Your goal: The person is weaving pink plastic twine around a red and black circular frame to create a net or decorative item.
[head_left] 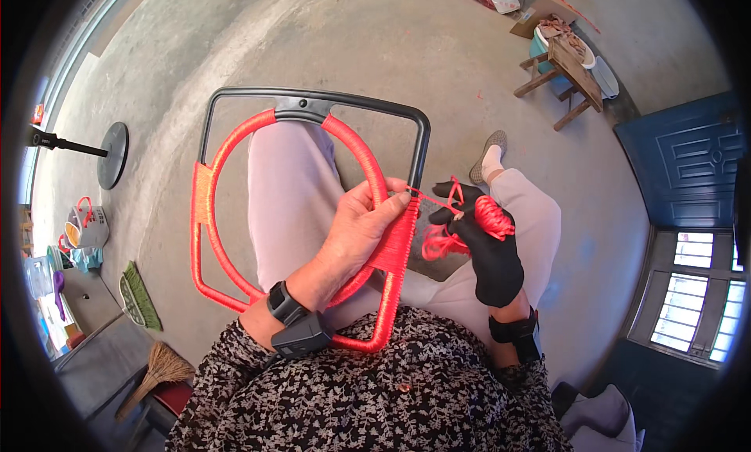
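Observation:
A black metal tube frame [368, 99] with a ring [361, 153] inside it lies across my lap. Coral-red cord is wound closely over the ring, the lower bars and a broad band [393, 249] on the right side; the top bar and upper sides are bare black. My left hand [344, 233] is closed on the frame's right side, thumb and fingers pinching where the winding ends. In a black glove, my right hand [493, 260] grips a hank of red cord [493, 217]. A strand [429, 198] runs from it to the frame, and loose loops hang beside the glove.
Concrete floor [407, 53] surrounds me. At the far right are a wooden bench [575, 73], a blue tub and a blue door [680, 159]. To the left are a round black stand base [115, 155], a bucket [88, 225], a green brush [141, 295] and a straw broom [160, 370].

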`<state>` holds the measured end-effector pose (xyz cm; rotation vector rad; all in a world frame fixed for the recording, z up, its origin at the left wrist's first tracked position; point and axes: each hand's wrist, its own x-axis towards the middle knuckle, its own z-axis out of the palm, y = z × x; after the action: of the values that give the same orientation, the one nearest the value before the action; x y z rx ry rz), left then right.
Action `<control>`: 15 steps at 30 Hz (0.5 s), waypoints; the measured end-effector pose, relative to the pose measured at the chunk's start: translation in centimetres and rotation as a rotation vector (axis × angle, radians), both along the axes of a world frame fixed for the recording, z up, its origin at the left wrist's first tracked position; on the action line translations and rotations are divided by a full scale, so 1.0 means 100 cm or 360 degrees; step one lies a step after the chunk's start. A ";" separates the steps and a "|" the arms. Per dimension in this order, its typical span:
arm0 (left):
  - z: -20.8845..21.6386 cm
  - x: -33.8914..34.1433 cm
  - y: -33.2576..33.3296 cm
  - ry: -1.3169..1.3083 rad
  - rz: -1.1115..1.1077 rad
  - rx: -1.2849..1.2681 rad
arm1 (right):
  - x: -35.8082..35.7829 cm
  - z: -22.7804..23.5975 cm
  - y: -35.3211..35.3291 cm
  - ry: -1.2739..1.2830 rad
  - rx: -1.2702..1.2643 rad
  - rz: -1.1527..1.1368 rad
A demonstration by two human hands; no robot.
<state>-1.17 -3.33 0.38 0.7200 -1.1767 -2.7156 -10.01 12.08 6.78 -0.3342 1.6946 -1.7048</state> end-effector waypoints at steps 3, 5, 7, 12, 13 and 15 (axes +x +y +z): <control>-0.004 -0.001 0.002 0.0025 -0.0047 0.0011 | 0.004 -0.005 -0.007 0.0016 0.0047 0.0082; -0.011 -0.001 0.004 0.0034 -0.0048 -0.0027 | 0.013 0.015 -0.015 0.0174 0.0232 0.0151; -0.014 -0.002 0.008 0.0084 -0.0042 -0.0010 | 0.000 -0.006 -0.002 -0.0098 -0.0032 0.0026; 0.000 -0.006 0.007 0.0044 -0.0023 0.0246 | -0.022 -0.038 -0.014 -0.0119 0.0147 -0.0143; 0.000 -0.005 0.008 -0.0003 0.0001 0.0265 | -0.023 -0.043 -0.017 -0.0133 0.0109 0.0049; 0.000 -0.005 0.008 -0.0025 0.0003 0.0239 | -0.022 -0.043 -0.017 -0.0144 0.0140 0.0107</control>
<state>-1.66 -2.58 0.42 0.7605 -0.9819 -2.8248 -12.23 10.41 2.52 -0.2661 1.6679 -1.5687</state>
